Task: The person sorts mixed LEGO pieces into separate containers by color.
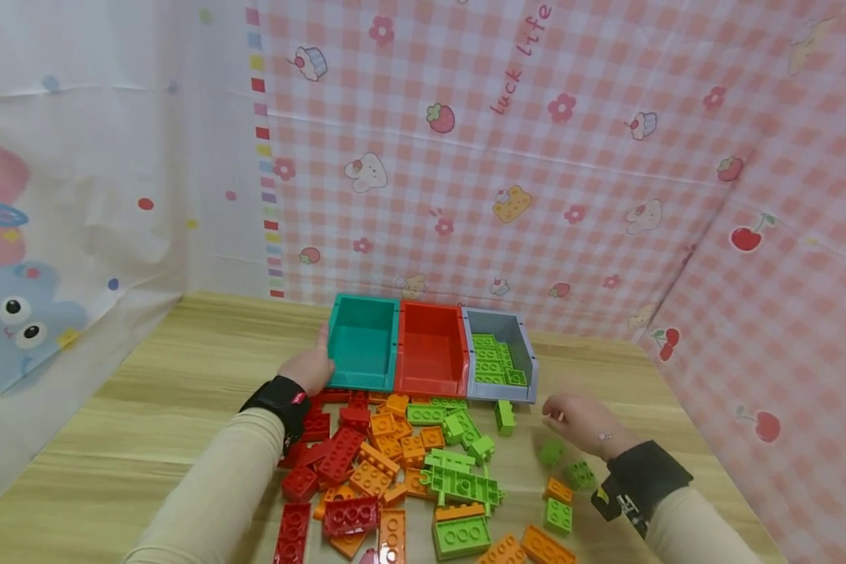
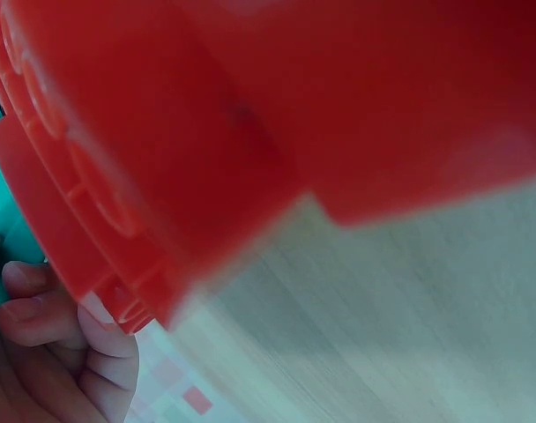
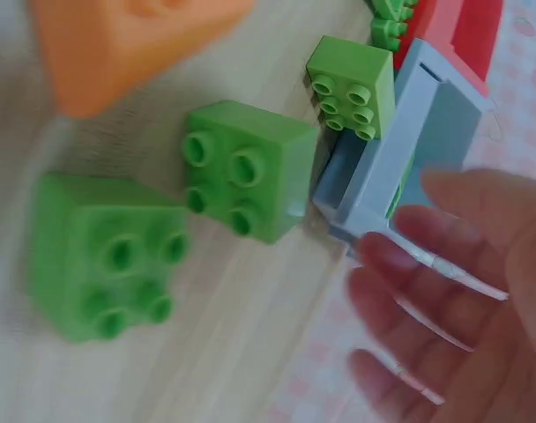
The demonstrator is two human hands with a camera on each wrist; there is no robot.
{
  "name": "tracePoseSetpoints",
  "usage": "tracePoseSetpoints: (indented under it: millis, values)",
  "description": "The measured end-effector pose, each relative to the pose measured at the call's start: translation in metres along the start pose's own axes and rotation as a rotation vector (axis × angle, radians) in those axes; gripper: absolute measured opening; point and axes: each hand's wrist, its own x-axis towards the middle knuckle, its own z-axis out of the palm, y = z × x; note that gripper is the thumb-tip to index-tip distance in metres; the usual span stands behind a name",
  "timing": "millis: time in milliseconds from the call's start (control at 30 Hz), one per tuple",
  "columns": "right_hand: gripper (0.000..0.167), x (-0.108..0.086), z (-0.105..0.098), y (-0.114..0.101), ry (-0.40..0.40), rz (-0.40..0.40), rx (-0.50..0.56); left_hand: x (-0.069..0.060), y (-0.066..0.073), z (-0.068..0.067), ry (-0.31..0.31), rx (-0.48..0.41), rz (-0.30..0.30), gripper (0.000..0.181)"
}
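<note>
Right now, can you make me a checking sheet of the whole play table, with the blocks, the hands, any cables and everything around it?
Surface: light tabletop with a wood-grain look.
Job's things: teal bin, red bin and gray bin stand side by side; green blocks lie in the gray one.
Clutter: red blocks, orange blocks and loose green blocks are scattered in front of the bins.
Hands: left hand touches the teal bin's outer side, grip unclear; right hand is near the gray bin, holding nothing.
Cables: nothing seen.
Surroundings: pink checked cloth behind and right, white cloth at left.
</note>
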Motion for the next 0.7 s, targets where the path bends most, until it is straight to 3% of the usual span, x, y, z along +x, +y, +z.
tracePoseSetpoints:
  millis: [167, 367, 500, 700]
  values:
    - [0.041, -0.021, 0.006, 0.004, -0.148, 0.092, 0.066, -0.001, 0.004, -0.001, -0.003, -0.013, -0.014, 0.07]
    - [0.038, -0.016, 0.022, -0.001, -0.165, 0.06, 0.046, -0.002, 0.001, 0.001, 0.01, 0.011, -0.014, 0.069]
    - [0.035, -0.008, 0.015, -0.006, -0.103, 0.014, 0.103, -0.003, 0.002, 0.0, 0.009, 0.011, -0.016, 0.07]
    - [0.031, 0.021, -0.006, -0.012, 0.128, -0.028, 0.086, -0.002, 0.002, 0.001, 0.036, -0.002, -0.011, 0.07]
